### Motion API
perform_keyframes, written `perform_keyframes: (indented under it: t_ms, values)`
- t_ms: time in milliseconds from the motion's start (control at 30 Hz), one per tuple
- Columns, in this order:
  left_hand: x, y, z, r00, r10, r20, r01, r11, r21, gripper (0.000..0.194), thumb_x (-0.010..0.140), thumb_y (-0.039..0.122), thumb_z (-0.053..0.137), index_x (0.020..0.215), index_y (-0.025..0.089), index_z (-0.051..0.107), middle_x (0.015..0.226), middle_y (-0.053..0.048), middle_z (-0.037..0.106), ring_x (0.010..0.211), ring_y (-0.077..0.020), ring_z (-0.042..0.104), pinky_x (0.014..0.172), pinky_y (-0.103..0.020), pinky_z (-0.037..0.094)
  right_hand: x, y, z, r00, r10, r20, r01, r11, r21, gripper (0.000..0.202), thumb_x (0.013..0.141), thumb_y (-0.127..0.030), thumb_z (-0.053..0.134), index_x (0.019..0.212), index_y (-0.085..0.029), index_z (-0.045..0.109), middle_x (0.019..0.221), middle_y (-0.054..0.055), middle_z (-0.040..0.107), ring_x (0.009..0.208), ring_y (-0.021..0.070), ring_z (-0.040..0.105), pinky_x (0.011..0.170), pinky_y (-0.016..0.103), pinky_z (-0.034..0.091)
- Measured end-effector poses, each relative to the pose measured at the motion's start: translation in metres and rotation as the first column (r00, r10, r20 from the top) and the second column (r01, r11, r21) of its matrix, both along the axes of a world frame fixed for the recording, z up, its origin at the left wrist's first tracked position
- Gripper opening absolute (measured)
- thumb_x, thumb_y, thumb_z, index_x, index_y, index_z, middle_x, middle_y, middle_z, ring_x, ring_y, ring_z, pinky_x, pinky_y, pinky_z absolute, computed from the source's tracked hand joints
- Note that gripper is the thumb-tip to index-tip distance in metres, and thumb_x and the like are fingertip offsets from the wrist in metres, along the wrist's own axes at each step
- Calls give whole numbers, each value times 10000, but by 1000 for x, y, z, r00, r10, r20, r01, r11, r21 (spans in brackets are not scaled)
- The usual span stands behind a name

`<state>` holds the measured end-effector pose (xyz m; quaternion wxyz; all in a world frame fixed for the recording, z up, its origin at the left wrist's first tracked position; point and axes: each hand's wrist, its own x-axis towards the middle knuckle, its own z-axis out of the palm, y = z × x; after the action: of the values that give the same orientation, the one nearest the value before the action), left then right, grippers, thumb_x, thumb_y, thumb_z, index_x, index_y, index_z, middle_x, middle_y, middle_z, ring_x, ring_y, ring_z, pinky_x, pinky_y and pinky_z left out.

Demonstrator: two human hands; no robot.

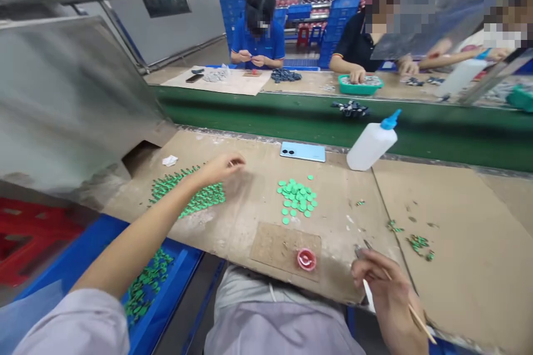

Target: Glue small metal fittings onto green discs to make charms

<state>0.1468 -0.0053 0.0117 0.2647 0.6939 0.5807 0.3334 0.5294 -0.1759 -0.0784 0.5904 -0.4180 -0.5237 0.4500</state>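
Observation:
My left hand (pixel 227 167) hovers over the board between two groups of green pieces, its fingers curled together; whatever they may hold is too small to make out. Left of it stand rows of small green pieces with dark tops (pixel 204 199), partly hidden by my forearm. A loose pile of flat green discs (pixel 295 194) lies to its right. My right hand (pixel 387 288), near the front edge, is closed around a thin wooden stick (pixel 421 323) with a dark tip. A small red cup (pixel 307 259) sits on a brown cardboard piece (pixel 266 244) between my hands.
A white bottle with blue nozzle (pixel 370 147) and a light blue phone (pixel 303 152) are at the back. Small green-and-brown parts (pixel 418 243) lie right. A blue crate (pixel 183 266) with green pieces is lower left. People work beyond the green belt (pixel 250 116).

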Motion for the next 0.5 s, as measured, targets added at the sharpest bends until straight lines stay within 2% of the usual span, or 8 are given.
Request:
perform_keyframes:
  t_ms: [33,100,167,233,300,400,500]
  values:
    - [14,-7,-4,994,-105,-26,103,993,-48,244,951,328,746,1111,145,728,1114,-56,742,992,-235,726,892,-400,617,4,0,-2,999,-17,33,16,999,30,532,1052,-669,424,1167,-257,739,784,58,715,660,189,643,601,299,559]
    - [45,-23,-17,941,-324,-96,307,939,-154,123,870,217,808,978,181,760,999,-32,768,923,-202,730,881,-338,588,9,-2,-3,990,-65,123,56,996,71,523,1075,-628,413,1102,-248,772,847,74,729,710,191,666,652,309,580]
    - [74,-38,-32,893,-424,-155,392,898,-197,122,838,170,809,949,201,767,1008,-35,771,956,-215,727,891,-310,558,12,-6,-2,977,-98,188,80,992,100,459,1095,-557,438,1069,-247,776,882,74,738,725,185,675,673,306,587]
    - [95,-47,-46,886,-420,-197,383,902,-200,158,847,185,800,996,187,747,1076,-72,749,1018,-247,710,911,-333,544,14,-10,0,972,-115,203,95,990,103,383,1105,-494,464,1085,-252,760,885,62,750,693,170,672,647,291,584]
    - [107,-51,-55,898,-380,-221,342,920,-192,159,869,195,780,1015,164,723,1100,-101,727,1035,-266,699,909,-354,542,14,-13,1,975,-125,182,109,989,95,350,1112,-469,461,1115,-252,736,875,55,761,665,162,669,611,277,578]
    - [109,-50,-58,909,-342,-239,302,934,-190,94,896,168,741,984,148,712,1049,-96,722,956,-248,707,860,-342,553,12,-14,2,983,-103,153,90,992,93,359,1119,-476,433,1153,-248,708,851,51,763,662,165,672,598,275,583]
    - [108,-51,-55,911,-324,-255,283,941,-186,85,897,168,747,975,158,713,1019,-72,728,884,-215,710,812,-311,561,4,-14,4,978,-87,191,76,995,62,265,1117,-404,477,1148,-254,693,849,31,758,682,150,673,634,259,589]
